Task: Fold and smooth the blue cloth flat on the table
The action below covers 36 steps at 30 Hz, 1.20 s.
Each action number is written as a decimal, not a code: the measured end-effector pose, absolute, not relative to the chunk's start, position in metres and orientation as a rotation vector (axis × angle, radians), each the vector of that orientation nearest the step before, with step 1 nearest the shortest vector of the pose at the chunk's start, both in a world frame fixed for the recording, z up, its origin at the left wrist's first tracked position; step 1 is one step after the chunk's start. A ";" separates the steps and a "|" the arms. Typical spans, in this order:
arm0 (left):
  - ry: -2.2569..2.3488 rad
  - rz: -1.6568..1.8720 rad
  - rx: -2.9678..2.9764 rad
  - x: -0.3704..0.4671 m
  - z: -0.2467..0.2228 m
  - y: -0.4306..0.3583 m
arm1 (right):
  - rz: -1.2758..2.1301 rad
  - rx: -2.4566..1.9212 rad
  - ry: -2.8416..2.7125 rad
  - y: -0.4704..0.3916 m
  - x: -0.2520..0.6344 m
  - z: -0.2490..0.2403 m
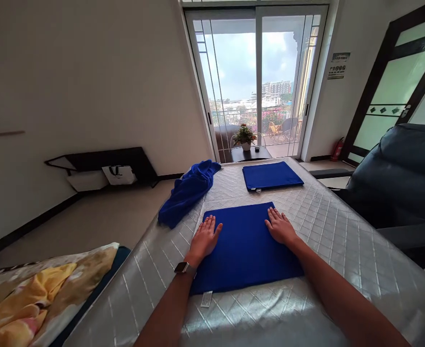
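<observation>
A flat, rectangular blue cloth [246, 250] lies in front of me, with a small white label at its near left edge. My left hand [205, 236] rests flat on its left edge, fingers stretched out, with a watch on the wrist. On the far right part of the same cloth my right hand [280, 225] lies flat, fingers extended. Behind it sits a second folded blue cloth [273, 175], also with a label. A crumpled blue cloth [191, 193] lies at the far left. Neither hand grips anything.
All three cloths lie on a silver quilted surface [328, 221]. A dark armchair [404, 173] stands at the right. Patterned bedding [53, 294] is at the lower left. Beyond the far edge, a potted plant [245, 137] stands on a small table before glass sliding doors.
</observation>
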<state>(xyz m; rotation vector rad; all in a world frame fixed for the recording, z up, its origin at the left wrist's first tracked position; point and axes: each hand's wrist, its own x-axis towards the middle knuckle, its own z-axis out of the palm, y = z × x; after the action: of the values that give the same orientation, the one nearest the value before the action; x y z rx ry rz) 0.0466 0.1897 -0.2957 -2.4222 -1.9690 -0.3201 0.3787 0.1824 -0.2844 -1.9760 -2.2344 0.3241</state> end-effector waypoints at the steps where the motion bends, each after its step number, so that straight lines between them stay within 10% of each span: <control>1: -1.970 -0.335 -2.416 0.045 -0.298 0.191 | 0.324 -1.976 -2.238 0.183 0.379 -0.285; 36: -1.985 -0.453 -2.463 0.039 -0.300 0.192 | 0.217 -2.023 -2.274 0.150 0.375 -0.281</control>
<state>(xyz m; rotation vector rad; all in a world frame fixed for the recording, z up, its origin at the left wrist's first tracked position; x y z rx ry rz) 0.0394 0.1924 -0.2995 -2.4634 -1.9847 -0.4526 0.3750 0.1496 -0.2808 -2.0233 -2.2742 0.2167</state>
